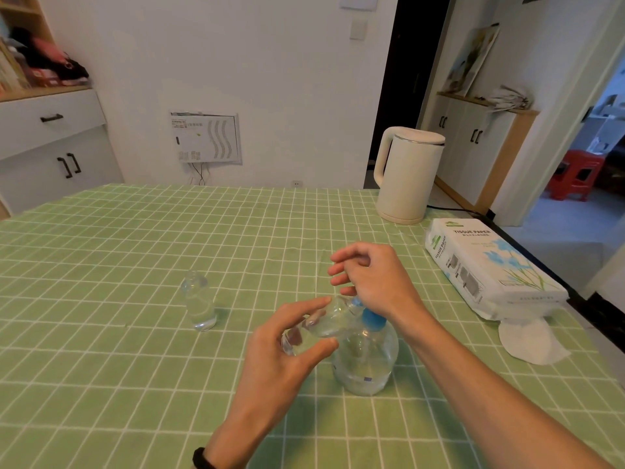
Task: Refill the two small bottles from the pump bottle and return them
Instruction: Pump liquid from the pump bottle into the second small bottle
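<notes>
A clear pump bottle [367, 360] with a blue pump head stands on the green checked tablecloth near the table's front. My left hand [287, 353] holds a small clear bottle [324, 323] tilted on its side, its mouth up against the blue nozzle. My right hand [368, 275] rests its heel on the pump head, fingers loosely spread and holding nothing. A second small clear bottle [199, 304] stands upright and uncapped to the left, apart from both hands, with some liquid at its bottom.
A white electric kettle [406, 174] stands at the back right with its cord trailing off the table. A tissue paper pack [487, 269] lies along the right edge, and a loose tissue [531, 343] lies in front of it. Cabinets line the walls.
</notes>
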The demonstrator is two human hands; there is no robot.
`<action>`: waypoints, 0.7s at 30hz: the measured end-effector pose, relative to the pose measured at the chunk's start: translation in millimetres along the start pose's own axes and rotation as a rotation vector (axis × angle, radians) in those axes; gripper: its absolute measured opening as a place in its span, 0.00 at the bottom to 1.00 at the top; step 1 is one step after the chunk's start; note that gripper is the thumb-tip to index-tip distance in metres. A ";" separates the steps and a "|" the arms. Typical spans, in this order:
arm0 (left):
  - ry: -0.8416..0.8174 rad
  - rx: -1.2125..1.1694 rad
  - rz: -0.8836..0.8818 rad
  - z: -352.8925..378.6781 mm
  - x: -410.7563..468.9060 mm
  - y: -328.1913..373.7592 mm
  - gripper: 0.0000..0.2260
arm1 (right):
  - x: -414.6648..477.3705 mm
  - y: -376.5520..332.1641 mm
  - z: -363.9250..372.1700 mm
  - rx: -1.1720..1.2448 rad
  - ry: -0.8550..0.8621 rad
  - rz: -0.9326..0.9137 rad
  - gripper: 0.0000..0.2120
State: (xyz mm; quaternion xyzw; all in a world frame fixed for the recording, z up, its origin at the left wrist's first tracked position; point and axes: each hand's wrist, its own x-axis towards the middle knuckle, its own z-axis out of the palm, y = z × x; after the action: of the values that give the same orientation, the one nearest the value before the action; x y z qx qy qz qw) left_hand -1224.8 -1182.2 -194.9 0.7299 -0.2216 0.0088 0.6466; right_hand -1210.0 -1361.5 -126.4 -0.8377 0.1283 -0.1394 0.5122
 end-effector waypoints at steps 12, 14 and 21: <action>0.001 0.002 -0.027 2.3 -0.5 -2.5 0.23 | 0.6 7.1 3.8 -0.009 -0.009 0.066 0.16; 0.000 0.000 -0.027 2.2 -0.9 -0.6 0.23 | 0.3 4.5 3.1 -0.029 -0.007 0.061 0.16; -0.003 0.008 0.007 0.1 0.3 1.3 0.23 | 3.2 -3.2 0.5 -0.049 -0.018 0.010 0.14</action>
State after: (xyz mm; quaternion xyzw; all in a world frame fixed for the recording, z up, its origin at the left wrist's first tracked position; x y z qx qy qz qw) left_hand -1224.9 -1182.5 -193.6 0.7318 -0.2250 0.0110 0.6432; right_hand -1206.7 -1360.9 -123.5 -0.8505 0.1313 -0.1260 0.4934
